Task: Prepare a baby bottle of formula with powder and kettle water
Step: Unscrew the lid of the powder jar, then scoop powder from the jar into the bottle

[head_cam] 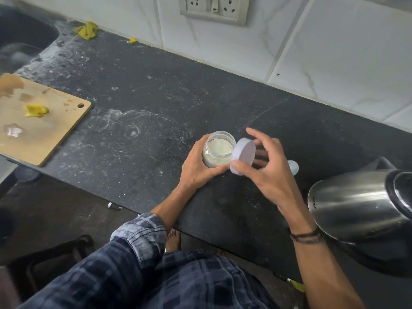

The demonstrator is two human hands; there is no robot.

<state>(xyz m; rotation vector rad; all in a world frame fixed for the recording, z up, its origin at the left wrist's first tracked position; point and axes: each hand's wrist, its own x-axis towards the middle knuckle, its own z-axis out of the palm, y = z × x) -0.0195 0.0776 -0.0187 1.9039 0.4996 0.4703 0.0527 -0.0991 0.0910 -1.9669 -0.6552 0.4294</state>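
The left grip (pixel 197 165) wraps the open powder jar (pixel 218 150) standing on the dark desk (pixel 138 90). The right grip (pixel 265 166) pinches the white lid (pixel 243 156), tilted just beside the jar's mouth. A steel kettle (pixel 356 204) stands near on the right.

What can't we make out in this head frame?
Head view only:
- Pale object behind the right hand: mostly hidden, identity unclear.
- Baby bottle: not identifiable anywhere.
- Kettle: cut by the right edge; handle and base partly out of frame.
- Jar label: the left hand covers its side.
- Sink: blurred, cut by the left edge.
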